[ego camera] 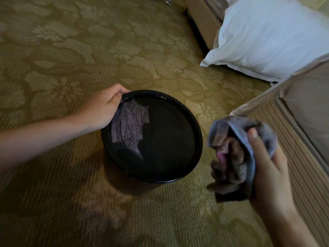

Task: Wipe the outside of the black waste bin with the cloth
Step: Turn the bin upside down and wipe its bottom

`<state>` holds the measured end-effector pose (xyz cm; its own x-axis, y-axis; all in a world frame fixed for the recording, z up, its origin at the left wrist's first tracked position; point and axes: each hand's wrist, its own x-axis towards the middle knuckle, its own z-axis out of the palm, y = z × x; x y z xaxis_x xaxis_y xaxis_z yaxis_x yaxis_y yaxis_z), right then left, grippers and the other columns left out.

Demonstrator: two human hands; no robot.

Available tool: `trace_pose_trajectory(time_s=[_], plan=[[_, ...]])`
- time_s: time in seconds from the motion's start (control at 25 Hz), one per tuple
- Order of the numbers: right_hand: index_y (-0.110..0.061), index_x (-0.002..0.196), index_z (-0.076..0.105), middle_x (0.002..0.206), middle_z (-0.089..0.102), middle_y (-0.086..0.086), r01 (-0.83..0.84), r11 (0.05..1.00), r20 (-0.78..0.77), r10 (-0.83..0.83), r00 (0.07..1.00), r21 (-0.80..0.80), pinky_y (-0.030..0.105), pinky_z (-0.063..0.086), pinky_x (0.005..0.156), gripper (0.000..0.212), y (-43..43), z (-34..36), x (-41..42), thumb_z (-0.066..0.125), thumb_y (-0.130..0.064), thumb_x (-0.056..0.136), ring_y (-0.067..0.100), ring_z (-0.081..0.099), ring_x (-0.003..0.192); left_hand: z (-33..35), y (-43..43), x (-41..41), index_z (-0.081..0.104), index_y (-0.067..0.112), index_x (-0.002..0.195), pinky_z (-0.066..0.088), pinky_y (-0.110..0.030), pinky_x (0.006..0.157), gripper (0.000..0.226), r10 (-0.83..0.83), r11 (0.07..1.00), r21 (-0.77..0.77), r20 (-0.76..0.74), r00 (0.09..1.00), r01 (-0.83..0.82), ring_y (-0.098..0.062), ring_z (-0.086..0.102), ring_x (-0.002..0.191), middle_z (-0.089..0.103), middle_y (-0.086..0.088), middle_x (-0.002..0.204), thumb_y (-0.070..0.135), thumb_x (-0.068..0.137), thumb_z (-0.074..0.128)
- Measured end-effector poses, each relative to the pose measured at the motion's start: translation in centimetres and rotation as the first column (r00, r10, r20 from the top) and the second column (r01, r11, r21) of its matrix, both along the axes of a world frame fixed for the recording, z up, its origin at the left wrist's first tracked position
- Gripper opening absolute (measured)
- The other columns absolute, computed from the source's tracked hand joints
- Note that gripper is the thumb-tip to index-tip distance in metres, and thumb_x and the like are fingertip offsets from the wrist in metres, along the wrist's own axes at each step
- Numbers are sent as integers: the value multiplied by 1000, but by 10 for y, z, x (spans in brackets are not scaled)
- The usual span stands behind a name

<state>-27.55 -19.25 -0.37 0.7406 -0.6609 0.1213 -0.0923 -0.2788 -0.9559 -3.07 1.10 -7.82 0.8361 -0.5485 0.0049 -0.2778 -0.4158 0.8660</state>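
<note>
Black waste bin (199, 139), upright on olive-gold floral carpet (71, 50), seen from above with most of its outer wall hidden beneath the rim. Gripped at the left rim by left hand (105, 107), fingertips lost over the edge. Speckled purplish patch (130, 129) within: liner or reflection, hard to tell. Just right of the bin and apart from it, bunched grey-blue cloth (231, 157) with a pink fold, clutched in right hand (267, 166). White pillow (267, 38) and beige bed base (302, 122) cut off at right.
</note>
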Motion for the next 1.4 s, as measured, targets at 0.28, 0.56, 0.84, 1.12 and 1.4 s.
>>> trace_pose_trajectory(time_s=[0.28,0.56,0.84,1.12,1.4], plan=[[-43,146,36,143,47,-8,-299,757,-395,59,917,-581,26,55,80,55,14,-40,34,51,-58,96,0,53,122,2,2,-1,57,27,109,43,-29,61,30,3,1000,13,1,1000,-3,-13,62,80,65,3,88,25,105,28],[-37,135,60,137,50,-8,-412,469,-440,55,896,-781,26,53,66,44,18,-54,28,54,-55,95,14,50,120,1,2,-1,57,26,111,44,-26,62,30,15,1000,12,-13,1000,-15,-9,61,82,63,7,92,26,105,28],[-36,116,71,124,56,-16,-567,419,-469,320,823,-709,26,51,78,28,30,-41,42,56,-43,93,9,56,105,-3,5,3,56,31,109,54,-53,75,29,-12,1000,-4,-19,1000,12,-31,65,85,68,-9,94,29,105,28],[-33,133,54,118,58,-15,-497,560,-469,207,859,-663,34,57,77,42,10,-38,65,63,-37,92,7,61,102,-5,5,5,57,30,107,52,-56,74,29,-15,1000,-21,-18,1000,15,-35,64,86,68,-13,94,28,105,29],[-36,102,69,115,55,-11,-646,428,-518,387,763,-632,31,55,68,16,35,-34,37,58,-42,92,8,63,95,-9,6,7,55,34,107,52,-58,72,27,-27,999,-17,-5,1000,27,-38,64,86,67,-16,96,30,105,29]])
